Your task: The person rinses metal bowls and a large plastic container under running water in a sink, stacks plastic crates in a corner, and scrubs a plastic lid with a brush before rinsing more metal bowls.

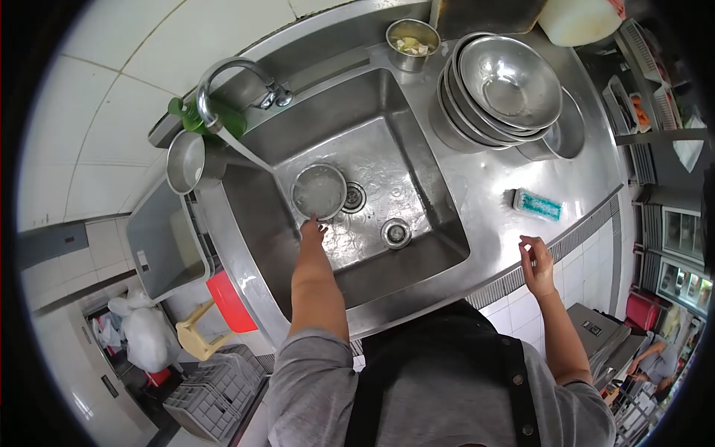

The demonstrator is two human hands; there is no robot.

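My left hand (314,227) grips the near rim of a round metal bowl (319,191) inside the steel sink (372,156). Water from the curved faucet (223,82) runs down toward the bowl, whose inside looks wet and cloudy. The bowl is beside a drain (353,197), and a second round drain piece (396,233) lies nearer to me. Above the counter's front edge at the right, my right hand (538,262) hovers with its fingers bent and apart, holding nothing. A teal and white scrub brush (538,205) lies on the counter just beyond it.
Stacked metal bowls (510,82) stand right of the sink, near a metal pot with food pieces (412,45). On the left are a green bottle (223,118), a metal container (186,162) and a grey bin (167,238). Another person (659,361) is far right.
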